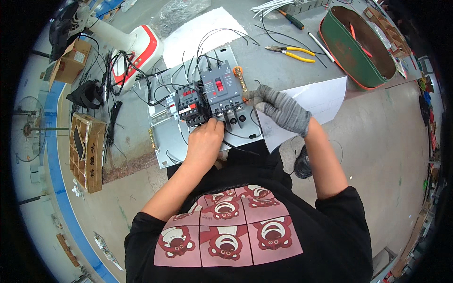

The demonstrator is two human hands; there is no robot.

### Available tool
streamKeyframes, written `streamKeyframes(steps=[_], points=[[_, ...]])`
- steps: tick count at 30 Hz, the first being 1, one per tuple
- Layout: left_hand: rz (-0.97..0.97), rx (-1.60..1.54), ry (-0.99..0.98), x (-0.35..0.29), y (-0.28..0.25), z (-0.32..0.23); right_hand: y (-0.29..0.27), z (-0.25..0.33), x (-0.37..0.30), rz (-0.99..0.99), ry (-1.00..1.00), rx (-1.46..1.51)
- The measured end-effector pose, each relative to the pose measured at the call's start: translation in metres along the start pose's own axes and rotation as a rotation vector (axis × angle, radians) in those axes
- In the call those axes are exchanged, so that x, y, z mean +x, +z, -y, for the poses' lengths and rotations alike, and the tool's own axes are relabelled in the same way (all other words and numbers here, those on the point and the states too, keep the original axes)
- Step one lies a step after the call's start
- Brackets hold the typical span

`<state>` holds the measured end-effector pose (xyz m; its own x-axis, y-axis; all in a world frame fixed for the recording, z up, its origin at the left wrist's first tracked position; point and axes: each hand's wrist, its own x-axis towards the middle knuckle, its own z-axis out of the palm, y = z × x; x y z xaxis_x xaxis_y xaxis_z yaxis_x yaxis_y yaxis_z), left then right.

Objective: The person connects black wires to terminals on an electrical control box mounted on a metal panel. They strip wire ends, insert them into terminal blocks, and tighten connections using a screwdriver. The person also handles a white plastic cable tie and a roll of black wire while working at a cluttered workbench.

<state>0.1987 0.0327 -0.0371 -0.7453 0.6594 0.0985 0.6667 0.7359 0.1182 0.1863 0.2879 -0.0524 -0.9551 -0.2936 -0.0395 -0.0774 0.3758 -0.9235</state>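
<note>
Through the head camera, I see the metal mounting plate [181,144] lying along the near edge of the worktop [264,66], with the gray molded-case circuit breaker [225,89] on its right half and the contactor [188,96] just left of that. My bare left hand [205,141] reaches over the plate's near edge, fingers bent at the lower ends of both devices; I cannot tell whether they pinch a wire. My gray-gloved right hand [283,111] is at the plate's right edge, fingertips drawn together by the near end of the brass terminal bar [241,80]; whatever they grasp is too small to tell. Under that hand, a white sheet [321,99] reaches the worktop's near edge. Farther right lie yellow-handled pliers [282,49], with worktop between them and the plate, then a green oval bin [347,59] at the right. A red-and-white fan base [153,45] bounds the left side, beyond the plate's far-left corner.
</note>
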Motion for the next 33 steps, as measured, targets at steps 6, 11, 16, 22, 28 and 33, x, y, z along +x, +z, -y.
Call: streamKeyframes(steps=[6,11,16,22,28,33], points=[[0.001,0.015,-0.022,-0.003,0.003,0.001,-0.007,-0.004,0.009,-0.232,-0.115,-0.012],[-0.008,0.018,-0.038,-0.003,0.005,0.002,-0.001,-0.02,0.018,-0.409,-0.126,-0.024],[-0.024,0.002,-0.044,-0.003,0.004,0.0,-0.009,-0.016,0.027,-0.542,-0.058,-0.171],[-0.029,-0.006,-0.035,-0.003,0.004,0.0,-0.014,-0.035,0.025,-0.672,-0.082,-0.67],[-0.026,0.0,-0.094,-0.002,0.009,0.0,-0.012,-0.027,-0.012,-0.575,-0.082,-0.78],[0.016,0.038,-0.163,0.001,0.007,-0.006,-0.005,-0.027,-0.011,-0.653,-0.08,-0.809]])
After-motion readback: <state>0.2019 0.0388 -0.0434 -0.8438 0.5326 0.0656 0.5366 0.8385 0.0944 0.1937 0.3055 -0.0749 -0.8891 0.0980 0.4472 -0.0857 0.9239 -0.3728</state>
